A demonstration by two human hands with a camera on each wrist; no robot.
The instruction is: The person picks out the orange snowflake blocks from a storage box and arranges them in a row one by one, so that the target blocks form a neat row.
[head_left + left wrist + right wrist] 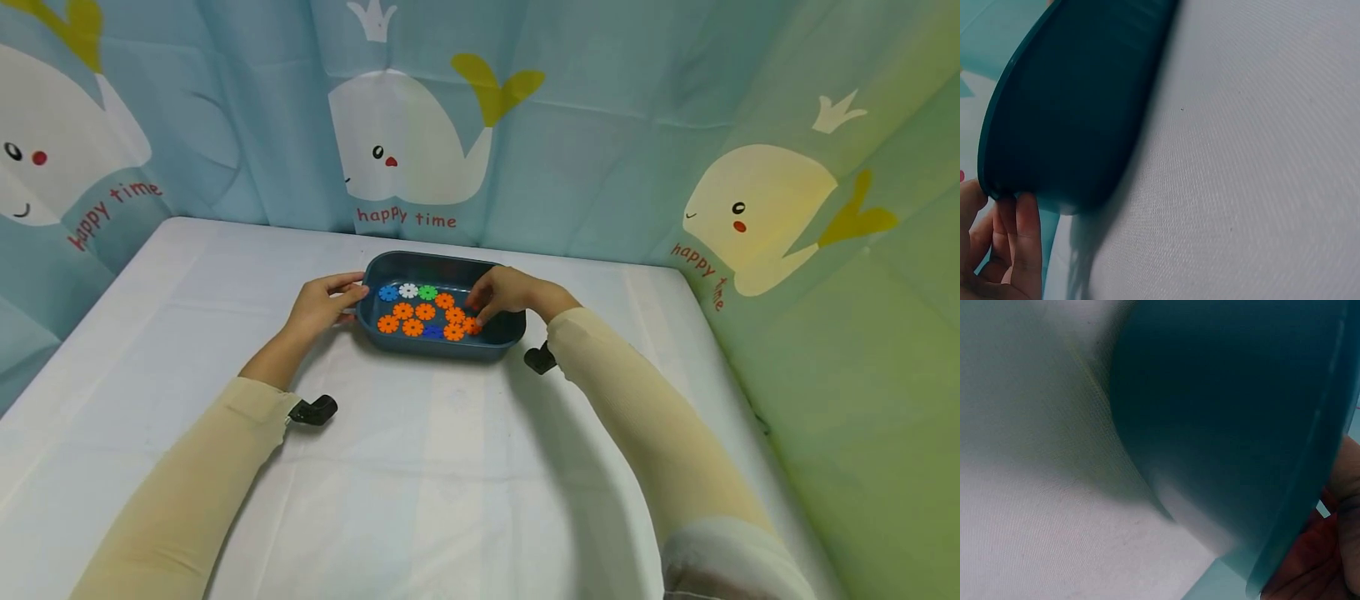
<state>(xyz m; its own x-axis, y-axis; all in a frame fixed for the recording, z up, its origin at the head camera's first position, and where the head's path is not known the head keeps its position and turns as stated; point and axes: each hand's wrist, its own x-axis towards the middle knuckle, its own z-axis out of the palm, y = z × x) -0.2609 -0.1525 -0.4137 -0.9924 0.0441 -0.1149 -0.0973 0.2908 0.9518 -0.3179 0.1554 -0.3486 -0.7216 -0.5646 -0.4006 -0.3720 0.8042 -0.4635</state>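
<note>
A dark blue-green plastic basin (pixel 420 348) with rounded corners stands on the table. My left hand (pixel 318 308) grips its left end, thumb at the rim and fingers against the outer wall. In the left wrist view, those fingers (pixel 1027 228) touch the basin's end. My right hand (pixel 510 292) reaches over the right side, its fingertips down at an orange notched plastic disc (pixel 471 326); whether they pinch it is unclear. Several more orange discs (pixel 412 327) lie inside, with a light blue disc (pixel 388 292), a white one (pixel 408 290), a green one (pixel 427 292) and a dark blue one (pixel 432 332).
A white cloth (pixel 420 467) covers the table. Behind it hangs a blue curtain (pixel 600 167) with printed whales, and a green curtain side (pixel 862 400) borders the right. Black wrist-camera mounts (pixel 315 410) stick out from both sleeves.
</note>
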